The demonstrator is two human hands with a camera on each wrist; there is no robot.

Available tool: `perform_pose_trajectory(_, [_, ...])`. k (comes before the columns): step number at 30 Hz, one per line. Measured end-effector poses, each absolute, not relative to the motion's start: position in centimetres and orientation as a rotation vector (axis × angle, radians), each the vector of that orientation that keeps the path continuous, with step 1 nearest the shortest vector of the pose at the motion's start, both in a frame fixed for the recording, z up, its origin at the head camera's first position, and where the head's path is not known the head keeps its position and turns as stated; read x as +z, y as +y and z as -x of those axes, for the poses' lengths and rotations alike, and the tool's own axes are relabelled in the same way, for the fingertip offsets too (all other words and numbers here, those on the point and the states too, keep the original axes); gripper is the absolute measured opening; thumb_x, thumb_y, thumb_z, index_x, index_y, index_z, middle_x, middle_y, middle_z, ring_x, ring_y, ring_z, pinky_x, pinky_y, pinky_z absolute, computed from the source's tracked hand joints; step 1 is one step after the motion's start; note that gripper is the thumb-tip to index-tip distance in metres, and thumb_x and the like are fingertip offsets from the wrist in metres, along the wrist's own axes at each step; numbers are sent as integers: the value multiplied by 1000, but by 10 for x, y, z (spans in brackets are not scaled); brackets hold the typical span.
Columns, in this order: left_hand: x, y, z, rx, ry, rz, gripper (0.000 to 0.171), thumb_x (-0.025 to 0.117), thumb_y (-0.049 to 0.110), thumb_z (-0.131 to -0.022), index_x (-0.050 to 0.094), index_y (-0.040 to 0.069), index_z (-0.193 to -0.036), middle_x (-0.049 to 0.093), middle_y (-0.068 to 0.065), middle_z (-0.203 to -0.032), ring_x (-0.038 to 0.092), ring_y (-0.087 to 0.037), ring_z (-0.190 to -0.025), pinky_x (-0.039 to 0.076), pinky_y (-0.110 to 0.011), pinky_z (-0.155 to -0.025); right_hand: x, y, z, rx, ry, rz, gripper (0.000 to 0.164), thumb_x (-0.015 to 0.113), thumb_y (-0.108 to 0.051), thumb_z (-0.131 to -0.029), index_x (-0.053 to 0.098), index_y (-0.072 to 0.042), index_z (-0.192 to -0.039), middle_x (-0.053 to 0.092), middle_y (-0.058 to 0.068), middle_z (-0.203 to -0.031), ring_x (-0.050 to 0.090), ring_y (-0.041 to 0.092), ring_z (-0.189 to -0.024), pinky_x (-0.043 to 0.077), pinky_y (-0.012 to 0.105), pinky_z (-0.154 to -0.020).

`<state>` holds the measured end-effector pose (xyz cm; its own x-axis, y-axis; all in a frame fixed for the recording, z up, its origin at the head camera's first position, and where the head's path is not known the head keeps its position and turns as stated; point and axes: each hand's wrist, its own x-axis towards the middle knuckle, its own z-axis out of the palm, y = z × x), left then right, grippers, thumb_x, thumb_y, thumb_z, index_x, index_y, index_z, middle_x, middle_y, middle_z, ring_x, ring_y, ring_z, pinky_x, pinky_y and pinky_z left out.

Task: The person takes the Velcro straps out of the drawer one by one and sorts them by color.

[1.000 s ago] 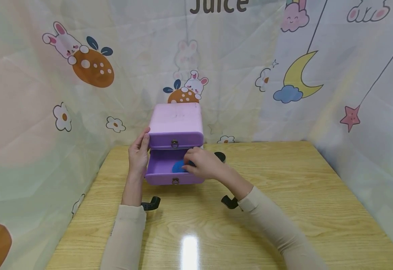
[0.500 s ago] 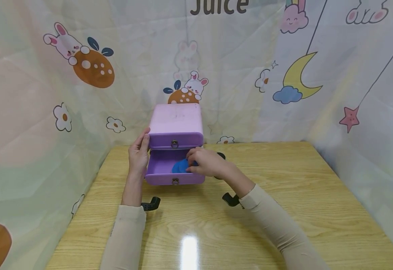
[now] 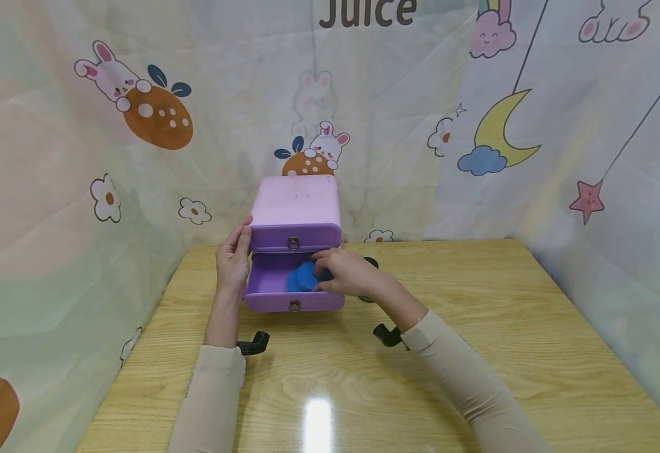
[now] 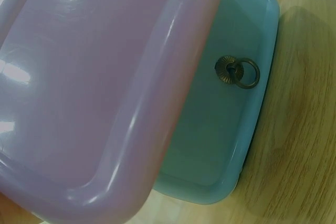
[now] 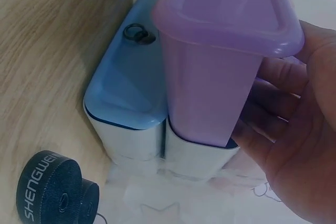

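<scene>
A small pink cabinet point(image 3: 296, 198) has a purple upper drawer point(image 3: 273, 238) and a purple lower drawer point(image 3: 270, 302) pulled out. My left hand point(image 3: 232, 261) rests along the cabinet's left side, thumb near the upper drawer's front corner. Over the lower drawer's right wall reaches my right hand point(image 3: 343, 272), its thumb and curled fingers around a blue disc point(image 3: 325, 275), partly hidden. Other flat blue discs point(image 3: 302, 277) overlap on the drawer floor beside the fingertips. In the right wrist view, my right hand point(image 5: 310, 124) stands against the pulled-out drawer point(image 5: 210, 93).
Both wrist views show a light blue drawer front point(image 4: 210, 119) with a ring handle point(image 4: 245, 73). Black rolls of SHENGWEI tape point(image 5: 50, 187) stand right of the cabinet. A printed cloth point(image 3: 409, 126) hangs behind the wooden table point(image 3: 448, 352).
My right hand has shifted slightly right and its fingers have spread apart. More of the blue discs shows in the drawer. The left hand has stayed in place.
</scene>
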<state>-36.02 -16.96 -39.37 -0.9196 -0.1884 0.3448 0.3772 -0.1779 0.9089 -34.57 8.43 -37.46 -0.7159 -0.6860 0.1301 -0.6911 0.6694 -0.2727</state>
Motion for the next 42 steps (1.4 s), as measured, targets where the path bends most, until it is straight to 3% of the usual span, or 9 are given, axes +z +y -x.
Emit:
perform_pose_trajectory(6, [-394, -170, 360, -2149, -1744, 210, 42, 58, 30, -96, 57, 13, -134, 54, -1, -139, 53, -16, -124, 39, -35, -105, -379, 84, 349, 464, -2860, -1181, 33, 76, -32, -83, 69, -15, -111, 53, 6, -138, 50, 24, -126, 42, 41, -102])
perform_pose_trajectory(14, [-396, -171, 361, -2145, -1751, 212, 41, 58, 31, -96, 58, 15, -134, 54, 0, -139, 53, -16, -125, 38, -36, -106, -385, 86, 351, 459, -2847, -1193, 32, 78, -25, -82, 66, -18, -110, 54, 2, -135, 49, 21, -124, 41, 39, -102])
perform_pose_trajectory(20, [-396, -171, 361, -2139, -1755, 215, 42, 57, 31, -96, 57, 14, -135, 53, 0, -140, 52, -16, -126, 37, -37, -107, -387, 87, 352, 519, -2823, -1232, 26, 77, -26, -83, 67, -18, -106, 61, -5, -118, 51, 16, -111, 43, 36, -95])
perform_pose_trajectory(34, [-395, -170, 361, -2128, -1757, 221, 41, 57, 30, -97, 58, 15, -134, 54, -1, -139, 52, -17, -126, 37, -37, -107, -399, 103, 358, 927, -2680, -1403, 25, 75, -14, -85, 66, -15, -108, 47, 9, -143, 41, 24, -134, 39, 40, -105])
perform_pose_trajectory(38, [-395, -170, 361, -2130, -1758, 221, 41, 57, 30, -96, 58, 15, -134, 54, -1, -139, 52, -17, -126, 37, -37, -107, -404, 110, 356, 1136, -2580, -1397, 25, 76, -18, -84, 64, -16, -107, 47, 7, -144, 41, 21, -135, 39, 42, -105])
perform_pose_trajectory(42, [-395, -170, 362, -2133, -1752, 221, 41, 57, 30, -97, 57, 14, -135, 54, -1, -139, 52, -17, -126, 37, -37, -108, -403, 113, 347, 1330, -2479, -1354, 27, 76, -14, -83, 64, -10, -107, 48, 10, -143, 43, 25, -134, 41, 48, -102])
